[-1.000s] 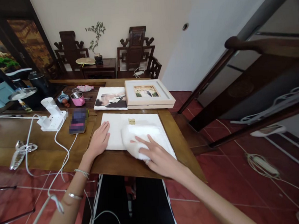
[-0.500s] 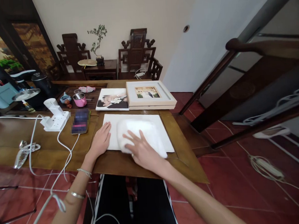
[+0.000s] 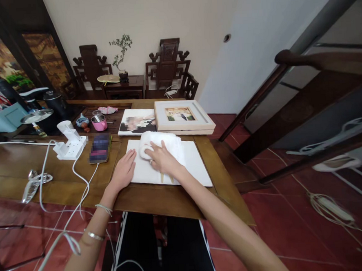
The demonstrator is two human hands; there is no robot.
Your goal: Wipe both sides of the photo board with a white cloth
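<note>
A white flat panel [image 3: 195, 165] lies on the wooden table [image 3: 160, 198] in front of me. My right hand [image 3: 161, 159] presses a white cloth [image 3: 163, 140] down on the panel's far left part, fingers spread over the cloth. My left hand [image 3: 124, 169] lies flat and open on the panel's left edge, holding it still. Beyond the panel sit a framed photo [image 3: 181, 116] and an unframed photo print [image 3: 135, 122].
A phone [image 3: 99, 148] on a charging cable lies left of the panel, with a white power strip [image 3: 69, 147] and loose cords beside it. A pink cup [image 3: 100, 123] and tea things stand behind. Dark wooden chairs [image 3: 169, 70] line the wall; a stair rail [image 3: 317, 57] rises at right.
My right hand has slid the cloth from the panel's near right area across to its far left part. The left hand has stayed on the panel's left edge.
</note>
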